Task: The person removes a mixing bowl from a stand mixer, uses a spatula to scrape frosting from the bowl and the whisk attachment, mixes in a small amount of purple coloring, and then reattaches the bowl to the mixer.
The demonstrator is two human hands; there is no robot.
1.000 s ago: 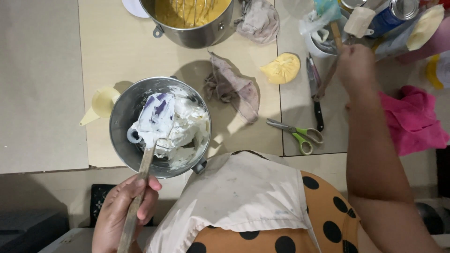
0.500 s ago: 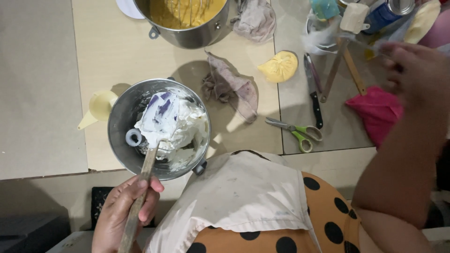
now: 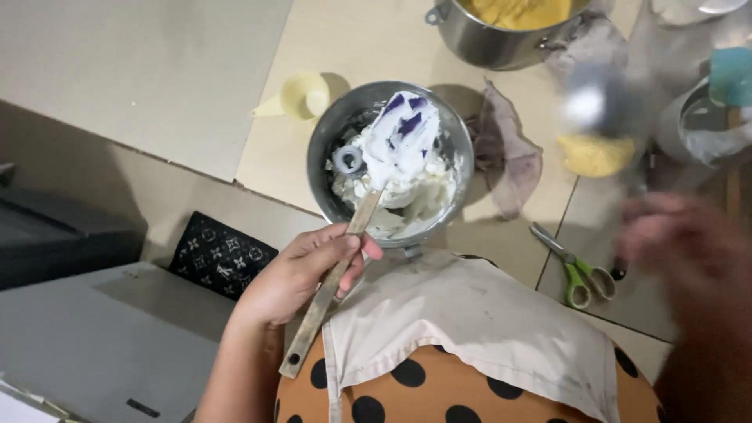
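My left hand (image 3: pixel 301 270) grips the wooden handle of a spatula (image 3: pixel 368 207). Its white blade, streaked with purple, rests on white cream inside a steel mixing bowl (image 3: pixel 335 133) on the tiled floor. A small round ring lies in the cream at the bowl's left side. My right hand (image 3: pixel 685 247) is blurred at the right, above the floor near green-handled scissors (image 3: pixel 576 270); I cannot tell whether it holds anything. A cream apron over an orange black-dotted garment (image 3: pixel 470 345) fills the bottom.
A second steel bowl (image 3: pixel 489 43) with yellow batter stands at the top. A yellow funnel (image 3: pixel 301 95) lies left of the cream bowl, a brownish rag (image 3: pixel 505 157) to its right. A dark patterned pouch (image 3: pixel 219 254) lies at the left. A container with a teal-headed tool (image 3: pixel 724 102) stands far right.
The view has shifted so the bowl sits higher and more central. My right hand has come down from the utensils at the top right to low at the right. The left hand still holds the spatula.
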